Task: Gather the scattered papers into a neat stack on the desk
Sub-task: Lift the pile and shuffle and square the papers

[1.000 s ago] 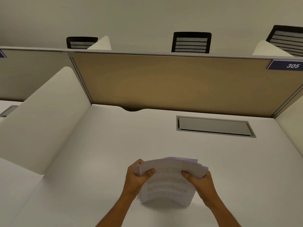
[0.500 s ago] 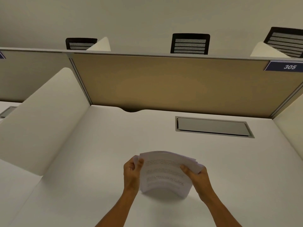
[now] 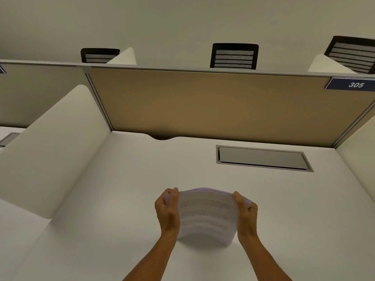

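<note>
Papers (image 3: 207, 216) gripped between both hands; partition label (image 3: 352, 84) reads "305".

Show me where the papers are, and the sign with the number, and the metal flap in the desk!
stack of papers (image 3: 207, 216), head view, printed top sheet
305 sign (image 3: 353, 84), head view, its number
metal desk flap (image 3: 261, 158), head view, lid centre

The desk (image 3: 101, 199) looks smooth and matt. The papers (image 3: 207, 213) are thin. The back wall (image 3: 203, 106) looks like soft cloth.

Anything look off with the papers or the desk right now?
Only the paper stack: it bows upward between the left hand and right hand, its far right corner fanned unevenly. The desk looks normal.
</note>
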`<action>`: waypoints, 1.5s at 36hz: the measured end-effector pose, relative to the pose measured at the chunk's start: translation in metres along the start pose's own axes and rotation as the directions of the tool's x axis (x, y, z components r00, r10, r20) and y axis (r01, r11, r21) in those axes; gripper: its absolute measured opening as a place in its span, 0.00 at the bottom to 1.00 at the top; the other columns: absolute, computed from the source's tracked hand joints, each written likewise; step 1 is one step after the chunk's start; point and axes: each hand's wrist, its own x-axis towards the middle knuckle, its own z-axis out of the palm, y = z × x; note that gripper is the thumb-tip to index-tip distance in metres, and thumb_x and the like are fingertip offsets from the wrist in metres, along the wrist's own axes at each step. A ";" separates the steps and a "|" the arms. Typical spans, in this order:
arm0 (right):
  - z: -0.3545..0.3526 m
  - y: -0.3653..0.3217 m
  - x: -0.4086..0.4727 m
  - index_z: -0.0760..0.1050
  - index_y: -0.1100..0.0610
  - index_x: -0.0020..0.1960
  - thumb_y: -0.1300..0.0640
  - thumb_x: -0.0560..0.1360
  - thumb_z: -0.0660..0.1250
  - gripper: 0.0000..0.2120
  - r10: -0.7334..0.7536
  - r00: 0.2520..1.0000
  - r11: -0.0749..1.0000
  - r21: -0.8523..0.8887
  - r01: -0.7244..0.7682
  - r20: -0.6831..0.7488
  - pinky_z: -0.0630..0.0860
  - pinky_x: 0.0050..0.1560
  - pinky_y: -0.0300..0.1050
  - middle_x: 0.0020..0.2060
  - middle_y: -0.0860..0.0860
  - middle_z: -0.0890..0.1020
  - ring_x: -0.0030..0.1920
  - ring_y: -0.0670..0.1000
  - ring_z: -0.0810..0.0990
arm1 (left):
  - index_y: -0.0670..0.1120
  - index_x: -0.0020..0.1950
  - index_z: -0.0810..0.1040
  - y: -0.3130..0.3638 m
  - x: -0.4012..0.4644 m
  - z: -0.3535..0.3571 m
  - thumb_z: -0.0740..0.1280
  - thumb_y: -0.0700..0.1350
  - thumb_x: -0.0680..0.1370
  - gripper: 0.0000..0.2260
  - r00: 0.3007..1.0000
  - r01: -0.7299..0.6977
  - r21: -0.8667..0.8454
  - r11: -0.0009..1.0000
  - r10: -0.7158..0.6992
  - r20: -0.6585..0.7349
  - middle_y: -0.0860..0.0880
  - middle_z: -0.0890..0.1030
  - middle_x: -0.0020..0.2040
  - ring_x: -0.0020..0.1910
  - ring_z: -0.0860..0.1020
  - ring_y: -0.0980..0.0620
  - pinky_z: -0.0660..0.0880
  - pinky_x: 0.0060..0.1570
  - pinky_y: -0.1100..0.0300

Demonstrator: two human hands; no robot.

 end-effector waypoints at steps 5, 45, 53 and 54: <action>0.000 -0.003 0.000 0.68 0.70 0.31 0.41 0.70 0.63 0.30 -0.002 1.000 1.000 -0.007 0.002 0.000 0.66 0.27 0.33 0.24 0.47 0.69 0.26 0.44 0.68 | 0.48 0.31 0.73 -0.004 0.002 -0.001 0.58 0.53 0.73 0.14 1.000 -0.022 -0.023 1.000 0.022 0.002 0.53 0.74 0.28 0.29 0.74 0.57 0.68 0.27 0.66; -0.024 0.017 -0.007 0.86 0.43 0.47 0.50 0.66 0.78 0.10 0.285 0.945 0.946 -0.205 -0.250 0.161 0.83 0.38 0.40 0.43 0.50 0.89 0.43 0.50 0.88 | 0.55 0.47 0.87 -0.022 -0.002 -0.025 0.79 0.46 0.68 0.09 0.900 0.263 0.103 0.959 -0.282 0.331 0.49 0.88 0.44 0.43 0.86 0.52 0.82 0.38 0.61; -0.029 0.032 0.000 0.85 0.51 0.47 0.53 0.73 0.75 0.04 0.338 0.913 0.852 -0.487 -0.194 0.228 0.85 0.47 0.52 0.40 0.50 0.89 0.42 0.50 0.88 | 0.54 0.45 0.86 -0.029 0.010 -0.034 0.79 0.54 0.63 0.13 0.881 0.276 0.193 0.942 -0.328 0.341 0.51 0.88 0.44 0.46 0.86 0.46 0.83 0.38 0.60; -0.029 0.027 0.004 0.85 0.48 0.44 0.51 0.73 0.75 0.01 0.322 0.914 0.842 -0.515 -0.159 0.245 0.86 0.44 0.49 0.39 0.47 0.89 0.39 0.47 0.87 | 0.54 0.43 0.86 -0.025 0.017 -0.037 0.80 0.55 0.62 0.13 0.895 0.245 0.177 0.953 -0.292 0.336 0.51 0.88 0.43 0.45 0.86 0.46 0.82 0.38 0.61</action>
